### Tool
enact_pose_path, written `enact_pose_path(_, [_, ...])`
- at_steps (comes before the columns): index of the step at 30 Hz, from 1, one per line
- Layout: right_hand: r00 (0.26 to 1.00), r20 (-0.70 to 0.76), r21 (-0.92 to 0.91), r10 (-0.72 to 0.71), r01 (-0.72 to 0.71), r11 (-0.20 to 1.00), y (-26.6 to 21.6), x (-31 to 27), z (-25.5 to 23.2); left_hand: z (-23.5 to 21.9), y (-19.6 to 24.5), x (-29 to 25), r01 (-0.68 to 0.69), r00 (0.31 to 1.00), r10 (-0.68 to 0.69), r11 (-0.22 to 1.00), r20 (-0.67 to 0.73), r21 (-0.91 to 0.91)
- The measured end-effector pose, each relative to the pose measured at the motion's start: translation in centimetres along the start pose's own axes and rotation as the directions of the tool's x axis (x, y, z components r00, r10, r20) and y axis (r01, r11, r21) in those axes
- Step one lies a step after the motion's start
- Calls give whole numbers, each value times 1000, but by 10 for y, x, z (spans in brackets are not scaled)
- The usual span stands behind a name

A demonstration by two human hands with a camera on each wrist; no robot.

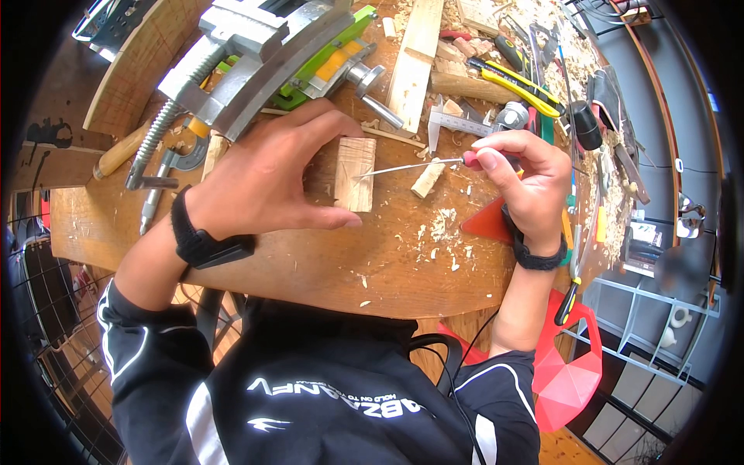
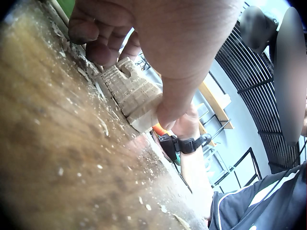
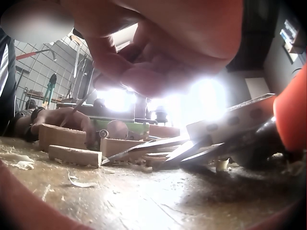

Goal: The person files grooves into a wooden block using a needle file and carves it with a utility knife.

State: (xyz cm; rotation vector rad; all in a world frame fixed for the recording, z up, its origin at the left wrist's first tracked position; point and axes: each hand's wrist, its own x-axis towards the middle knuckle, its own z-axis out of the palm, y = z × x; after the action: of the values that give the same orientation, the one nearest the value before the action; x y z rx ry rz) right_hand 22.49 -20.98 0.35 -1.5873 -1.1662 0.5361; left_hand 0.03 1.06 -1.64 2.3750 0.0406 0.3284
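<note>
A small pale wooden block point(image 1: 355, 174) lies on the workbench, with pencil-like lines across its top. My left hand point(image 1: 267, 167) holds it between the thumb at the near end and the fingers at the far end. In the left wrist view the block point(image 2: 132, 96) shows ridged cut marks and a dark notch. My right hand point(image 1: 531, 174) pinches the red handle of a slim, needle-like metal tool point(image 1: 411, 167). Its thin tip reaches over the block's top face. Beneath the shaft lies a smaller wood offcut point(image 1: 428, 180).
A metal vise point(image 1: 256, 77) stands at the back left. Calipers point(image 1: 461, 124), a yellow cutter knife point(image 1: 519, 89) and long wood strips point(image 1: 415, 62) lie behind the hands. An orange triangular piece point(image 1: 488, 222) sits by the right wrist. Shavings point(image 1: 443, 225) are scattered on the bench.
</note>
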Motion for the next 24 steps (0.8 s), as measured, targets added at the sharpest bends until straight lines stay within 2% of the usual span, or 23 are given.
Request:
enact_pose_path(6, [1000, 0, 95, -4, 4, 996, 1, -1, 1, 0, 1, 0, 4, 1000, -4, 1000, -3, 6])
enact_pose_path(9, [1000, 3, -6, -1, 1, 1000, -1, 1, 0, 0, 1, 0, 3, 1000, -3, 1000, -2, 11])
enact_pose_path(12, [1000, -29, 79, 6, -4, 997, 1, -1, 0, 0, 1, 0, 2, 1000, -2, 1000, -2, 11])
enact_pose_path(18, [1000, -2, 85, 8, -7, 996, 0, -1, 1, 0, 0, 0, 1, 1000, -1, 1000, -1, 7])
enact_pose_path(22, [1000, 3, -6, -7, 7, 1000, -1, 0, 0, 0, 0, 0, 9, 1000, -9, 1000, 7, 8])
enact_pose_path(24, [1000, -13, 91, 2, 0, 996, 0, -1, 0, 0, 0, 0, 9, 1000, -9, 1000, 8, 5])
